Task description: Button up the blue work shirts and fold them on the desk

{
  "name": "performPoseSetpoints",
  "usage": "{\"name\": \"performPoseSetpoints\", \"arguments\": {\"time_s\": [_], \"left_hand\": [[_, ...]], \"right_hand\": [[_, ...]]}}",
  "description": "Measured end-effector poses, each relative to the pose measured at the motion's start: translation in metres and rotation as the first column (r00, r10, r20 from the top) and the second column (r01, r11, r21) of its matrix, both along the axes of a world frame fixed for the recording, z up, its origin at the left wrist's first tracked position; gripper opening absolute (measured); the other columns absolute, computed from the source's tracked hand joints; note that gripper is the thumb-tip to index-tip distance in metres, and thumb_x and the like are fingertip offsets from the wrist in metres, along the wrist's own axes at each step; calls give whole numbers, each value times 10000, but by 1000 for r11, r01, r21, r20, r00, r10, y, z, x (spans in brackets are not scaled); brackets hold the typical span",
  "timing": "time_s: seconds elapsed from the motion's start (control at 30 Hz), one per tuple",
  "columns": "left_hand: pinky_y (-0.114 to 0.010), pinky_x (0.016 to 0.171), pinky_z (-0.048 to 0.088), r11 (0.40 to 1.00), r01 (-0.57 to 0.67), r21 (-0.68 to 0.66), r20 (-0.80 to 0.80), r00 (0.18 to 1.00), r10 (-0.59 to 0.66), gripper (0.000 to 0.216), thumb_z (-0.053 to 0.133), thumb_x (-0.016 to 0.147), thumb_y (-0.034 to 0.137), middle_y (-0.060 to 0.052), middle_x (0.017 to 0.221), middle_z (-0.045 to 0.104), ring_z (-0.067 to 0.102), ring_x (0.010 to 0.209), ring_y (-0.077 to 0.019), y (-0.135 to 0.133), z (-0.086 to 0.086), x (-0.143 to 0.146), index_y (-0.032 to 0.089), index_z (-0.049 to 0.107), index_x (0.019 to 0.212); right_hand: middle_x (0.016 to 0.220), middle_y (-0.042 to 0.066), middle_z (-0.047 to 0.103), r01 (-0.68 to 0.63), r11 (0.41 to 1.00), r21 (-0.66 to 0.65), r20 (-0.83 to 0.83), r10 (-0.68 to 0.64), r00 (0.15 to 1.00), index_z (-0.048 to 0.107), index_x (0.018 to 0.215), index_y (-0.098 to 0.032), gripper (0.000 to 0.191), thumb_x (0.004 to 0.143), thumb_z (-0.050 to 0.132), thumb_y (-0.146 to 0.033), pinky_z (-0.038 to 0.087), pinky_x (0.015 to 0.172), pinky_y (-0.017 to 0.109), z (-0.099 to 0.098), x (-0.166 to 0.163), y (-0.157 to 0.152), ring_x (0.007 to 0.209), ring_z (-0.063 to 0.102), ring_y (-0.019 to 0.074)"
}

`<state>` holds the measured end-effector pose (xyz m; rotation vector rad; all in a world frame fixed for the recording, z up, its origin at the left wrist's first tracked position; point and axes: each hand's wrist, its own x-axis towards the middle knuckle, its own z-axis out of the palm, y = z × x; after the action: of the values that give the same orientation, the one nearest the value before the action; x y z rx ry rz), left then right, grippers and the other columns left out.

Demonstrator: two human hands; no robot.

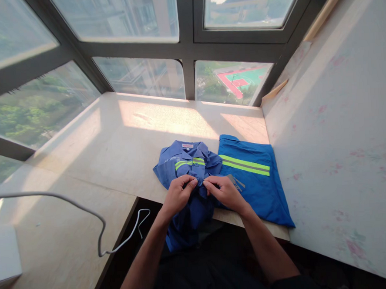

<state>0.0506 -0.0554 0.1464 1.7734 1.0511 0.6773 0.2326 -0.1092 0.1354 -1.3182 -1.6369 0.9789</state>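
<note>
A blue work shirt (165, 168) with a collar and a yellow-green reflective stripe lies on the ledge, its lower part hanging over the front edge. My left hand (179, 193) pinches the shirt's front near the middle. Close beside it, my right hand (225, 192) pinches the same front, thumb and finger together. The fingertips are a short gap apart; whether a button lies between them is too small to tell. Touching the shirt on the right is a folded blue garment (258, 193) with a similar stripe, partly behind my right hand.
The pale stone ledge (91, 146) runs beneath dark-framed windows (187, 49). A flowered wall (337, 153) bounds the right side. At left, a grey-white cable (82, 208) curves over the ledge's edge near a white box (3, 256).
</note>
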Motion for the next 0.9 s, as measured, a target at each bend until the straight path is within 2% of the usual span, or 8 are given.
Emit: {"name": "performPoseSetpoints", "arguments": {"time_s": [0.2,0.4,0.5,0.6,0.67,0.73,0.8,0.9], "left_hand": [[-260,712,460,999,-25,-40,75,997,28,255,562,869,372,-19,754,667,593,737,-162,1,-5,0,164,689,797],[-254,711,444,999,8,-47,192,981,1,234,595,855,368,-16,749,644,570,733,-152,1,-4,-10,170,713,815],[-242,655,417,990,-111,-91,230,965,129,240,612,828,386,-2,698,594,524,675,-135,5,-7,-25,166,687,768],[-229,549,353,932,-338,-133,190,914,359,281,563,825,387,32,578,483,429,562,-109,12,-16,-49,174,590,644],[-236,514,329,881,-468,-76,75,878,473,310,511,829,367,40,521,420,397,521,-113,17,-24,-64,188,522,576],[-258,556,389,865,-501,40,-80,861,502,267,507,815,336,23,549,498,478,562,-142,20,-29,-75,195,551,592],[-318,696,483,864,-467,187,-173,850,497,148,537,779,278,-27,752,663,606,739,-201,19,-31,-80,194,658,767],[-413,949,487,821,-391,416,-107,875,471,374,507,775,159,-94,1153,685,618,1085,-251,16,-25,-74,192,656,1116]], "right_hand": [[673,1,631,38,999,32,150,-42,988,593,687,-198,332,966,455,-315,390,644,238,7,-2,4,645,570,142],[591,-1,585,226,973,52,268,-231,935,580,636,-191,328,925,486,-314,324,569,245,-6,-5,10,561,511,130],[561,-18,540,265,964,-30,124,-260,958,542,610,-190,337,908,498,-339,335,553,237,-13,1,9,548,485,122],[569,-26,521,289,955,-69,13,-289,957,525,613,-191,330,899,515,-357,355,568,235,-19,8,4,562,477,120],[569,-30,504,295,953,-69,-28,-298,954,516,612,-193,330,893,524,-366,354,572,238,-24,10,0,563,463,119],[567,-32,483,297,952,-72,-59,-302,952,503,604,-196,337,889,526,-375,346,565,242,-29,9,-2,559,449,119],[574,-32,469,297,951,-79,-73,-303,950,491,598,-199,347,890,524,-383,346,570,246,-33,6,-3,567,445,121],[592,-30,456,298,949,-102,-69,-306,950,480,606,-200,354,898,515,-397,352,586,248,-36,-1,-3,588,444,123]]}}
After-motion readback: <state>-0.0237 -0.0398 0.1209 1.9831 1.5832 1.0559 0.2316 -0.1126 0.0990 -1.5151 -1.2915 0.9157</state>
